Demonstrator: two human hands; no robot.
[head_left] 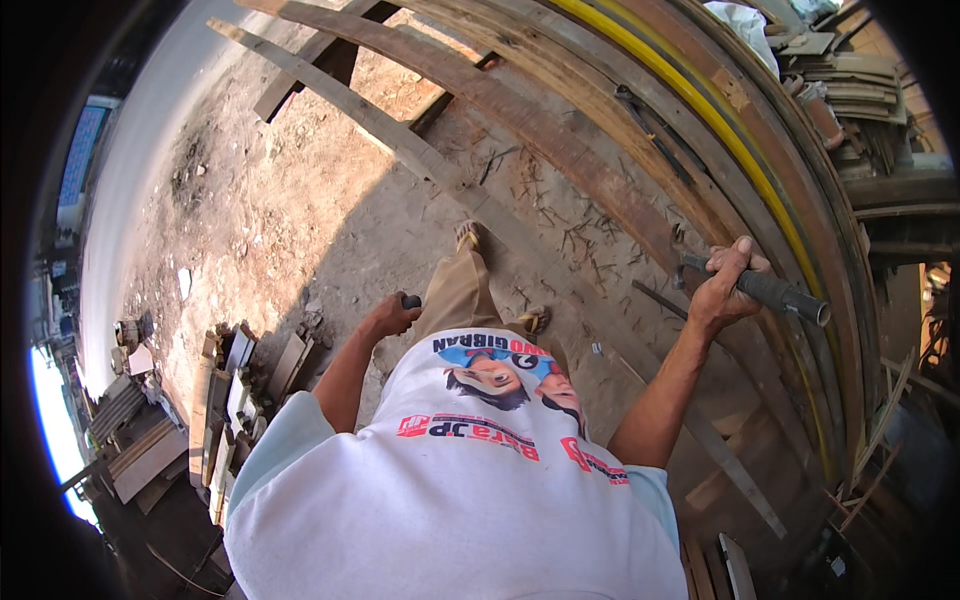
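My right hand (735,280) is wrapped round a dark, pipe-like metal tool (798,300) with a hollow-looking end. The tool's other end reaches a long brown plank (600,175), where the contact is hard to make out. Down by my thigh, my left hand (390,315) is closed round a dark object with a rounded black end (412,301). The rest of that object is hidden by the hand. A dark metal bar (655,138) with a forked-looking end lies on the boards beyond my right hand.
Long boards, one with a yellow edge (720,100), are stacked at the right. A narrow plank (480,203) crosses diagonally in front of me. Bent nails (575,237) litter the dirt ground. Wood scraps (145,455) are piled at the left, and more short boards (850,85) stand far right.
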